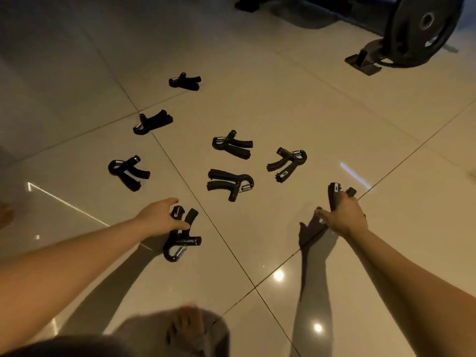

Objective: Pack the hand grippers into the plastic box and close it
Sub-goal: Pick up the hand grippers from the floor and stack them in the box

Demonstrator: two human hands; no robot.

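My right hand [345,216] is clenching around a black hand gripper [334,195]; its two handle ends are sticking out past my knuckles. I cannot tell if it is touching the floor. My left hand [157,217] is pinching one handle of a second gripper [181,243] between thumb and fingers. This one is lying on the tiled floor [296,104], with its spring end toward me.

Six others are lying scattered ahead, all apart:
- a centre gripper [229,182]
- a right gripper [287,163]
- an upper gripper [231,145]
- a left gripper [128,172]
- a joint-line gripper [152,122]
- a farthest gripper [185,81]

A weight plate [422,29] is standing far right.
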